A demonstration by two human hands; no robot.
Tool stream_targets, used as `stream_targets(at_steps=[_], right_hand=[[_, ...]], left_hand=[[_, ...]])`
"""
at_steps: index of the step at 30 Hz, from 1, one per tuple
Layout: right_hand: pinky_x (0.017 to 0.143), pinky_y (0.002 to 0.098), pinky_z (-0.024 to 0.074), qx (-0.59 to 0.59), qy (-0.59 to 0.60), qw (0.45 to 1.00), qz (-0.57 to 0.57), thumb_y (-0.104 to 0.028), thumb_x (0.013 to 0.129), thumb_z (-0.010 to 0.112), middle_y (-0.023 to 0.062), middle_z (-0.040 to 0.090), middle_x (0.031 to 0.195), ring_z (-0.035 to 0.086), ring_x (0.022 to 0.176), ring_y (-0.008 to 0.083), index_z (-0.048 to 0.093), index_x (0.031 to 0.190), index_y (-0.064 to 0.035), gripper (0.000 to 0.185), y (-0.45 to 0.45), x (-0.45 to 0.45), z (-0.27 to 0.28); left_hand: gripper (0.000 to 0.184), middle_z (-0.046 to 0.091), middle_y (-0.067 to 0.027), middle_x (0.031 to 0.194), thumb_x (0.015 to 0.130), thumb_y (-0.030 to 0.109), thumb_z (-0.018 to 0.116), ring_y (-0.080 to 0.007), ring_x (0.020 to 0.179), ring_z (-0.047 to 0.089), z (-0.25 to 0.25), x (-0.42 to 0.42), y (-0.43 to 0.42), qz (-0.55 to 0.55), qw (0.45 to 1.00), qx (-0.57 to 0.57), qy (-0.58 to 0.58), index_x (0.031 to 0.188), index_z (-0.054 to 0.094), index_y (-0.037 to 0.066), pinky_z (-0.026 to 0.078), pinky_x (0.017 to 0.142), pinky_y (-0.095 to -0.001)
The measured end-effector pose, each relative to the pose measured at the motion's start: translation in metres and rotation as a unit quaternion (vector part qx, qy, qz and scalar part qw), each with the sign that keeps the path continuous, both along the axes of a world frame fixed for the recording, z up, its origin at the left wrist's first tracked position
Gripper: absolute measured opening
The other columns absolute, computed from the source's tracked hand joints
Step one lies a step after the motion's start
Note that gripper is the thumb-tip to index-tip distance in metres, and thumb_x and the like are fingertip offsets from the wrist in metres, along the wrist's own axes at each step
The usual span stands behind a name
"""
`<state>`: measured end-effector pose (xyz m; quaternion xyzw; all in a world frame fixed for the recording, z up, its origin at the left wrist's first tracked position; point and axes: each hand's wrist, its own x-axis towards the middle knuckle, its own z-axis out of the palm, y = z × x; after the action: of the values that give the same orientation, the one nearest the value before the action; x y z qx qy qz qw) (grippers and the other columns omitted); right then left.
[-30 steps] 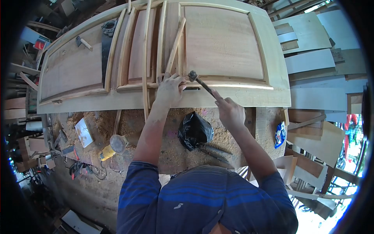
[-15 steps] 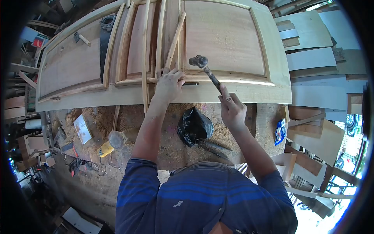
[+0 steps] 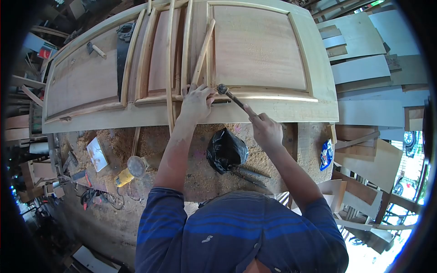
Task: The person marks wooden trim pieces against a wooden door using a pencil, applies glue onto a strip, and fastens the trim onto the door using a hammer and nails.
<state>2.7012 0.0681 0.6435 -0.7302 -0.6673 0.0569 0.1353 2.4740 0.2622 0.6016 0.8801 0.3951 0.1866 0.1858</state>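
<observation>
In my right hand (image 3: 266,131) is a hammer (image 3: 236,101), gripped by its handle, its head down at the moulding beside my left fingertips. My left hand (image 3: 195,103) rests on the lower moulding (image 3: 273,97) of a wooden panelled door (image 3: 314,110). Its thumb and fingers are pinched together at the strip; what is between them is too small to make out. A loose wooden strip (image 3: 204,52) leans diagonally just above that hand. Another long strip (image 3: 170,68) crosses the door to its left. A thin dark rod (image 3: 222,102) lies below the moulding.
A black plastic bag (image 3: 226,150) stands on the sawdust-covered bench (image 3: 191,177), with pointed metal tools (image 3: 250,175) beside it. A yellow bottle (image 3: 124,177) and a blue packet (image 3: 326,154) are at the sides. A second hammer (image 3: 96,50) lies on the door's left panel.
My right hand has swung the hammer down and left, bringing its head from above the door to the moulding near my left fingers. My left hand stays in place.
</observation>
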Motion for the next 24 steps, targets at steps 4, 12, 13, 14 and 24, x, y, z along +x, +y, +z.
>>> stream_targets(at_steps=[4,12,13,14,24], right_hand=[[0.059,0.0450,0.0597,0.145,0.090,0.985,0.013,-0.005,0.095,0.068,0.0059,0.065,0.087,0.071,0.069,0.0270,0.051,0.162,-0.0420,0.079,-0.005,-0.004,-0.007],[0.060,0.0453,0.0601,0.005,0.009,1.000,0.009,-0.006,0.095,0.068,0.0054,0.066,0.088,0.072,0.070,0.0278,0.051,0.162,-0.0424,0.078,-0.004,-0.002,-0.018],[0.060,0.0453,0.0600,-0.009,0.000,1.000,0.004,-0.007,0.096,0.068,0.0050,0.067,0.088,0.072,0.070,0.0277,0.050,0.162,-0.0425,0.077,-0.005,-0.003,-0.017],[0.060,0.0450,0.0593,0.004,0.020,1.000,-0.006,-0.007,0.096,0.069,0.0051,0.067,0.086,0.071,0.069,0.0276,0.053,0.161,-0.0409,0.075,-0.007,-0.003,-0.014],[0.059,0.0394,0.0504,0.138,0.133,0.975,-0.114,-0.002,0.097,0.075,0.0121,0.064,0.077,0.060,0.060,0.0275,0.071,0.147,-0.0143,0.051,-0.109,0.008,-0.003]], left_hand=[[0.020,0.073,-0.0066,0.111,0.092,0.019,0.078,-0.0353,0.114,0.064,-0.005,-0.002,-0.003,0.001,1.000,-0.006,0.003,0.110,0.077,0.014,0.039,0.109,-0.0517],[0.018,0.073,-0.0063,0.113,0.091,0.021,0.079,-0.0349,0.115,0.063,-0.001,0.001,0.001,0.004,1.000,-0.012,0.011,0.107,0.078,0.012,0.041,0.110,-0.0522],[0.019,0.074,-0.0062,0.113,0.091,0.022,0.080,-0.0347,0.116,0.062,0.002,0.001,0.000,0.005,1.000,-0.014,0.017,0.106,0.078,0.012,0.041,0.111,-0.0518],[0.020,0.074,-0.0061,0.114,0.090,0.024,0.080,-0.0345,0.117,0.062,0.006,0.001,0.001,0.005,1.000,-0.012,0.022,0.106,0.079,0.011,0.041,0.111,-0.0514],[0.035,0.076,-0.0102,0.116,0.092,0.036,0.082,-0.0311,0.120,0.067,0.023,0.063,-0.014,-0.007,0.991,-0.056,0.117,0.112,0.080,0.008,0.050,0.107,-0.0520]])
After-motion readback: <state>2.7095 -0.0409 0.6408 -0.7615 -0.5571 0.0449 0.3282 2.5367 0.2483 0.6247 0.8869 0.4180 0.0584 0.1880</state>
